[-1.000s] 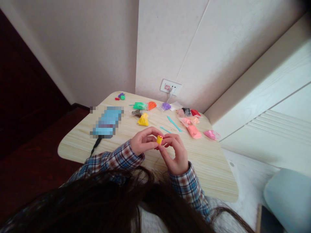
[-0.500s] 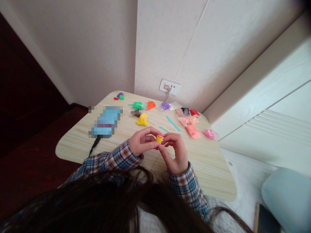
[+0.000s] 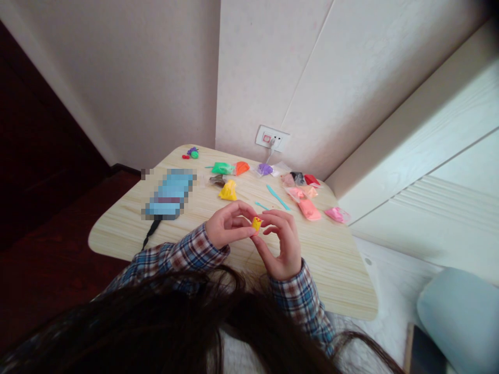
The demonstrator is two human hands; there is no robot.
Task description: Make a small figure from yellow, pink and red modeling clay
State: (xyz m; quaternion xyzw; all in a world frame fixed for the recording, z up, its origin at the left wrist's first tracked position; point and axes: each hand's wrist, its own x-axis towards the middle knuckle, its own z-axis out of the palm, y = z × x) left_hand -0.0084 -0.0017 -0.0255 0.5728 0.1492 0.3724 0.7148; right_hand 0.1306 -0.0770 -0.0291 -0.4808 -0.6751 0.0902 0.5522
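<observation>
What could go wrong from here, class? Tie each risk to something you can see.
1. The small yellow piece is held between the left hand and the right hand; if it is soft, too firm a squeeze might dent it.
2. The smaller blue tool lies just beyond the hands, so a knuckle could nudge it.
3. Long dark hair hangs near the plaid sleeves and might get in the way.

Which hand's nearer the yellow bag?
Left. The left hand is just on the person's side of the yellow bag, not touching it; the right hand is also on that side, but farther off to the right.
</observation>
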